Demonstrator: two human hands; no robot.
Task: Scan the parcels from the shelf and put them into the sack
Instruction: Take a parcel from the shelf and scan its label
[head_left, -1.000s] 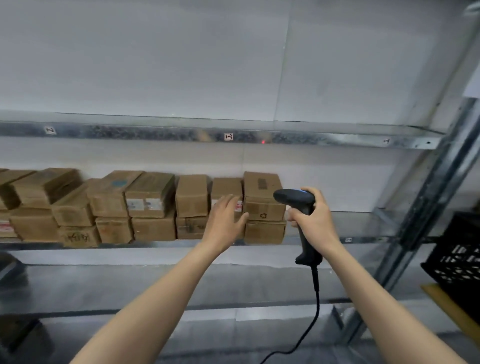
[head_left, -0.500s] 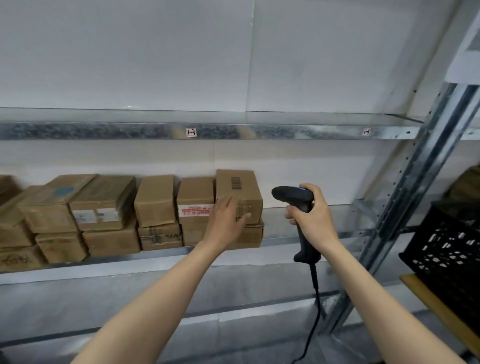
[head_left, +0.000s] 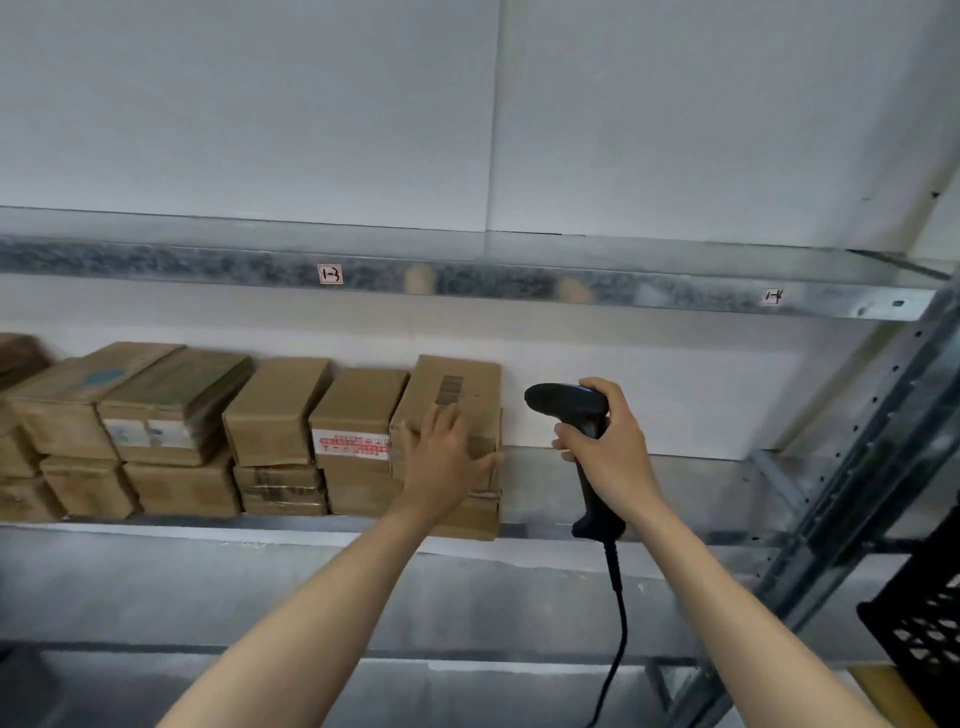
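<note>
On the middle shelf (head_left: 649, 483), the barcoded parcel (head_left: 457, 389) sits at the right end of the row of cardboard parcels, stacked on a lower parcel (head_left: 475, 514). The barcode is on its top face.

The left hand (head_left: 447, 460) lies flat on this parcel's front face. Its fingers (head_left: 441, 423) are straight and slightly spread, touching the cardboard, with nothing pinched.

Just right of the parcel, the right hand (head_left: 615, 452) grips the handle of a black barcode scanner (head_left: 563, 402), fingers curled round it. The scanner head points toward the parcel, apart from it. Its cable (head_left: 621, 623) hangs below.

To the parcel's immediate left is a parcel with a red-and-white label (head_left: 353, 415). Far right of it, lower down, is a black plastic crate (head_left: 924, 629).
</note>
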